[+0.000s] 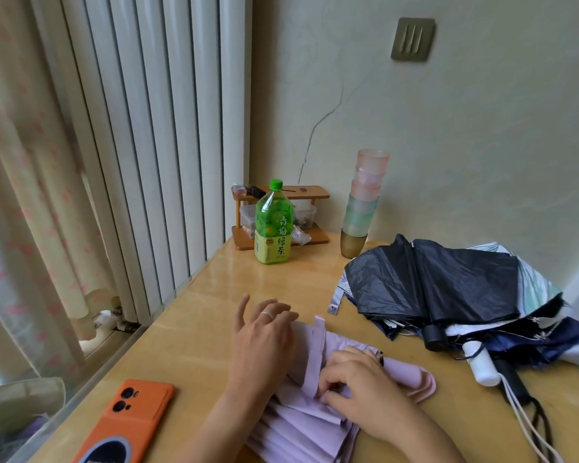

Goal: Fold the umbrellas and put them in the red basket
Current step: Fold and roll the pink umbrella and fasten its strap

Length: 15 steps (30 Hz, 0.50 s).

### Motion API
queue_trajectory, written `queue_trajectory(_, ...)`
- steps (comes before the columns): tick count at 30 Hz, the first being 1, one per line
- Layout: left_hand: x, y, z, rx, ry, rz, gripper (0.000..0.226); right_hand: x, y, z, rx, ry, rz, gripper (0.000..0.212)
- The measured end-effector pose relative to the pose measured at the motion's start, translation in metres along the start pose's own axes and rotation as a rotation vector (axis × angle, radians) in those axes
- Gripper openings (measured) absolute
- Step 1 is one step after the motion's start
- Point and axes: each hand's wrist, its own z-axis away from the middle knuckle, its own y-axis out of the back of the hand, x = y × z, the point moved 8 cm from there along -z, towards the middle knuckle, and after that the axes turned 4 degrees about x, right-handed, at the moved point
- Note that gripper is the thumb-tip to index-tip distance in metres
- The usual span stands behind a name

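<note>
A collapsed lilac umbrella (301, 426) lies on the wooden table (214, 295) near the front edge, its handle (415, 379) pointing right. Its strap (315, 359) runs across the canopy. My left hand (264, 339) rests on the canopy with fingers spread and mostly straight, a ring on one finger. My right hand (355, 385) pinches the strap's lower end against the folds. To the right lies a heap of other umbrellas: a black one (432, 282) on top, a dark blue and white one (549, 339) below, with a white handle (482, 365). No red basket is in view.
An orange phone (131, 422) lies at the table's front left. A green tea bottle (273, 225), a small wooden shelf (281, 238) and a stack of plastic cups (361, 205) stand at the back. White radiator fins (147, 128) and a curtain (30, 195) border the left.
</note>
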Motion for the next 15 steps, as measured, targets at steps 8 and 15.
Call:
queue_trajectory(8, 0.008, -0.024, 0.002, -0.196, -0.006, 0.240, 0.044, -0.011, 0.001, 0.005, -0.081, -0.014, 0.076, 0.011)
queue_trajectory(15, 0.003, -0.050, 0.022, -0.354, -0.078, 0.143, 0.068, -0.016, 0.004, 0.014, -0.220, -0.046, -0.039, 0.045)
